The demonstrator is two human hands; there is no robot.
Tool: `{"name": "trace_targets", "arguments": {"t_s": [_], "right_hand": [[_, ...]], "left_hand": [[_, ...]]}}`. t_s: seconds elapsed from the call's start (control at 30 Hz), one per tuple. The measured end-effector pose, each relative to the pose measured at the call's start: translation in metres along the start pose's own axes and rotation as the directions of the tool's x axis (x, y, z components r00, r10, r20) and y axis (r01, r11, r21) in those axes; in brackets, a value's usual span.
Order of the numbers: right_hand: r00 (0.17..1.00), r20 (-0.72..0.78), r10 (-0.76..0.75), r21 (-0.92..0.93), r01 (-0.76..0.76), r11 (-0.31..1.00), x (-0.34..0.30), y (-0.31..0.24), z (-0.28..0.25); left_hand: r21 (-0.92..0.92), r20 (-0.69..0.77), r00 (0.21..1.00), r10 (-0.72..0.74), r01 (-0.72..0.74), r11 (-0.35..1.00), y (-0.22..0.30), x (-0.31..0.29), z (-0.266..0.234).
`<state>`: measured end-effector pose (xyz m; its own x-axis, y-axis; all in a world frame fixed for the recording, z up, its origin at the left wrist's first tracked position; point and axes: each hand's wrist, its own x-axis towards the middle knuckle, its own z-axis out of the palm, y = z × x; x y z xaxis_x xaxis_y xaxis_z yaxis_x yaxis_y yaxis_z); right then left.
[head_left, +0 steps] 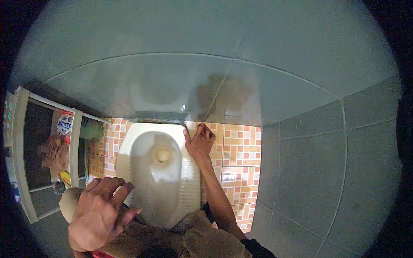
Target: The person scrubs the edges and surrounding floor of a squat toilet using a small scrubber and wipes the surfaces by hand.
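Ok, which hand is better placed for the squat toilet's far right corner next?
Right, probably: the right hand is beside that corner, while the left hand hovers by the left knee.

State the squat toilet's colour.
The squat toilet is off-white, yellower at the drain; the head view shows it best.

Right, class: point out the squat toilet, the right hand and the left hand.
Squat toilet (pixel 155 189), head view: on the floor of its basin.
Right hand (pixel 199 145), head view: on the back of the hand.
Left hand (pixel 100 210), head view: on the back of the hand.
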<state>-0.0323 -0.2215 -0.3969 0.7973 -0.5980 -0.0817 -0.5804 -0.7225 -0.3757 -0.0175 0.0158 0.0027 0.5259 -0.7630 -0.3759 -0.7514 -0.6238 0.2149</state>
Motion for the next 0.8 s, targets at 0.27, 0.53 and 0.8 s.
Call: {"name": "trace_targets", "arguments": {"t_s": [0.27,0.53,0.8], "right_hand": [[0.934,-0.254,-0.252,0.237,0.313,0.920,-0.002,-0.023,0.008],[0.978,-0.104,-0.184,0.075,0.192,0.979,-0.014,0.006,-0.001],[0.992,-0.029,-0.126,0.096,0.128,0.987,-0.007,-0.015,-0.006]], "left_hand": [[0.064,-0.022,0.998,-0.062,0.064,0.996,0.008,-0.022,-0.021],[-0.014,0.009,1.000,0.005,-0.005,1.000,0.003,-0.001,-0.003],[0.033,0.010,1.000,0.006,-0.006,0.999,0.001,-0.002,-0.001]]}}
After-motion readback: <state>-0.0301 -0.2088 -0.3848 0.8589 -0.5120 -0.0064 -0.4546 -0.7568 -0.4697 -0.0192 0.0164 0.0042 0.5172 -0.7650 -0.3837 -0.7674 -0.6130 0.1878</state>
